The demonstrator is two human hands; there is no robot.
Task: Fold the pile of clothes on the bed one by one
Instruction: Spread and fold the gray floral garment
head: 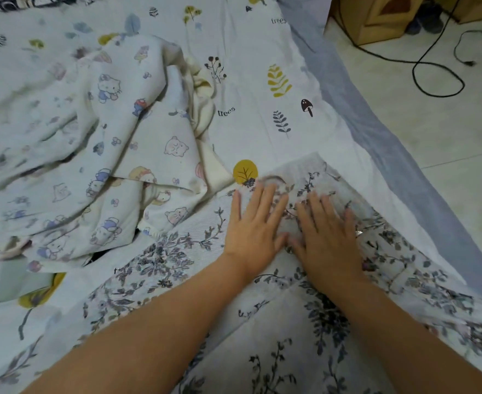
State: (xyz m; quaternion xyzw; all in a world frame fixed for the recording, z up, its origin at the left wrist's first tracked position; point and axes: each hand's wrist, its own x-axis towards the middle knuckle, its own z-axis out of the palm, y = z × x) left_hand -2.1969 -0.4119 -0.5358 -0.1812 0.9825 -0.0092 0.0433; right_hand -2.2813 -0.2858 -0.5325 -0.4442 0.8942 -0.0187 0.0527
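Note:
A white garment with a dark floral print (177, 260) lies spread flat on the bed in front of me, its upper end near a yellow leaf print. My left hand (254, 223) and my right hand (328, 231) lie side by side on its upper part, palms down, fingers straight and pressing the cloth. A crumpled pile of white clothes with cartoon cat and bear prints (97, 143) sits to the left, touching the floral garment's edge.
The bedsheet (262, 89) is pale with leaf, mushroom and "trees" prints. Its blue-grey border (376, 132) runs along the bed's right edge. Beyond lie a tiled floor (447, 123), a black cable (433, 66) and a cardboard box (376, 18).

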